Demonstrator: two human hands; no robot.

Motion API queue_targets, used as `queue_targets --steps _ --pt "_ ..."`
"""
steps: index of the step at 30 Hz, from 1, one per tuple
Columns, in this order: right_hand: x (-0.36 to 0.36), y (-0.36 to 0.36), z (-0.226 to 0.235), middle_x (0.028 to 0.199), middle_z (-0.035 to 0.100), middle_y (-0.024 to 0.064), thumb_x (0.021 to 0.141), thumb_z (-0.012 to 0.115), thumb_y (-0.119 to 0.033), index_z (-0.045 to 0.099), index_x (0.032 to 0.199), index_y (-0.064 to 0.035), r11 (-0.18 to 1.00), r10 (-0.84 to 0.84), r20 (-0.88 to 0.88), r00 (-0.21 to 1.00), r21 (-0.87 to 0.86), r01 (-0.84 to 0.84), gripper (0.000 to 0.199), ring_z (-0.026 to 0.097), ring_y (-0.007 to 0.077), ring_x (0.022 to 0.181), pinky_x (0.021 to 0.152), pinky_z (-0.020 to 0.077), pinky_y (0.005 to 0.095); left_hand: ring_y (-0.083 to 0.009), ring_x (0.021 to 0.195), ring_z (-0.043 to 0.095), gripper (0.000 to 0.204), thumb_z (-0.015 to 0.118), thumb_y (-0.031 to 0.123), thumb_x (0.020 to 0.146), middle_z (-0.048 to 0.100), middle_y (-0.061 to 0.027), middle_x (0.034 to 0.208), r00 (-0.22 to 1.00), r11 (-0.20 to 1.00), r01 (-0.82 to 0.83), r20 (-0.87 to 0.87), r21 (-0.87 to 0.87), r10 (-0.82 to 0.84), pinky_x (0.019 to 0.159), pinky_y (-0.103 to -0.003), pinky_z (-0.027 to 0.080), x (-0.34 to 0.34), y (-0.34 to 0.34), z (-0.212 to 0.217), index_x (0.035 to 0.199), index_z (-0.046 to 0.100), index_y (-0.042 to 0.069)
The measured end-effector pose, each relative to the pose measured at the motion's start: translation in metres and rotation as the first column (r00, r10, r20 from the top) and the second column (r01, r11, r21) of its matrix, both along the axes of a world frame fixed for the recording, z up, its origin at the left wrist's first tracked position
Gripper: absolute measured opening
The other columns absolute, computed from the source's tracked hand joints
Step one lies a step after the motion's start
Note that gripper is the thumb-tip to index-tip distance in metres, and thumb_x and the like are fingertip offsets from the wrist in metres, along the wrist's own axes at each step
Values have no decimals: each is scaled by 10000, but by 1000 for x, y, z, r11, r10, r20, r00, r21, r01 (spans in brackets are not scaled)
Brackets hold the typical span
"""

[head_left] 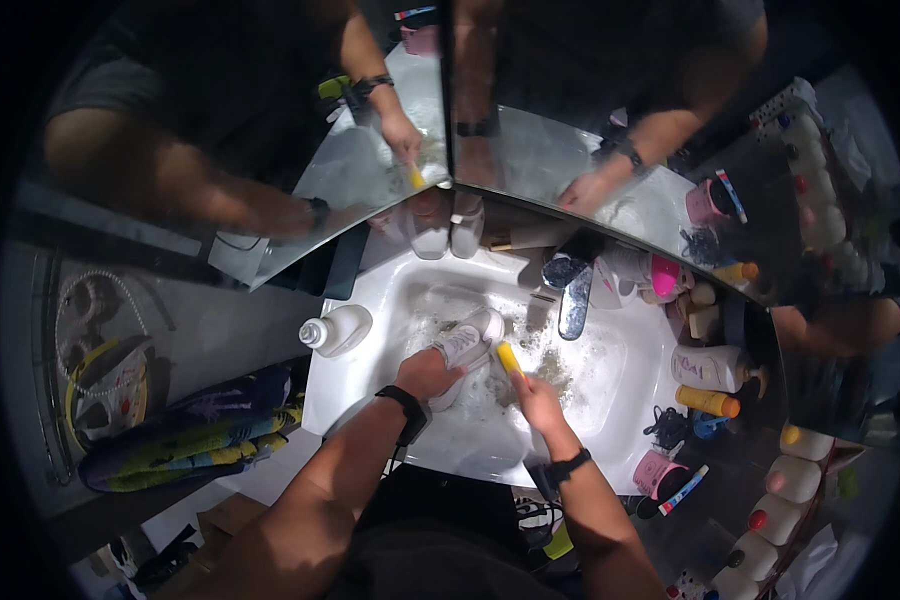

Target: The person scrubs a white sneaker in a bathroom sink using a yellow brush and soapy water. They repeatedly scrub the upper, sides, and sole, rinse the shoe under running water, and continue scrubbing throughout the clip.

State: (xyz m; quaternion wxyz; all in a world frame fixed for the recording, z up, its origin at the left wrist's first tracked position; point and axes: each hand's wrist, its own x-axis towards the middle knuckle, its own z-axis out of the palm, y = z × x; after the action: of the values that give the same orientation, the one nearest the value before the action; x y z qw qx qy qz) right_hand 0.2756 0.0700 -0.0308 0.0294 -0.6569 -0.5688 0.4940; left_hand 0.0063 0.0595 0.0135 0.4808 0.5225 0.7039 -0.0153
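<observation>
A white laced shoe [463, 343] is tilted inside the white sink [625, 375], which holds murky, foamy water. My left hand [427, 376] is closed around the shoe and steadies it. In my right hand [540, 403] is a yellow-handled brush [509, 358], its far end close against the shoe's right side. Its bristles are too small to make out, and I cannot tell whether they touch the shoe. Past the shoe, the dark metal tap [574, 305] reaches over the basin.
A clear bottle [338, 330] stands on the sink's left rim. Along the right lie a white pump bottle [708, 367], a yellow tube [708, 401], a pink cup [659, 474] and several capped bottles. Mirrors [350, 140] rise behind. A patterned towel [190, 435] hangs at left.
</observation>
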Motion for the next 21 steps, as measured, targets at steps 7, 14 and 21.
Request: queue_targets --steps 7,14,21 --pt "-57 26 -24 735 689 222 1085 435 -641 703 843 53 942 -272 -112 956 174 288 782 698 378 718 722 530 479 -372 1239 675 525 751 367 956 733 -183 1305 970 993 14 240 118 -42 1058 -420 518 -3 -3 -27 1414 672 123" --pt "-57 3 -1 604 594 166 1108 363 -647 670 760 23 858 -474 -85 876 -267 438 815 577 298 458 495 484 457 -380 1225 677 527 771 374 937 726 -215 1291 970 994 24 239 105 -48 1040 -418 529 -6 3 -38 1378 691 95" --pt "-75 -4 -5 549 398 -1 1100 459 -632 477 749 -129 394 -866 -93 492 -734 554 614 393 173 397 370 318 353 -391 1226 675 568 759 390 938 720 -232 1293 983 997 47 174 60 -57 1044 -426 528 -9 3 -50 1396 665 68"
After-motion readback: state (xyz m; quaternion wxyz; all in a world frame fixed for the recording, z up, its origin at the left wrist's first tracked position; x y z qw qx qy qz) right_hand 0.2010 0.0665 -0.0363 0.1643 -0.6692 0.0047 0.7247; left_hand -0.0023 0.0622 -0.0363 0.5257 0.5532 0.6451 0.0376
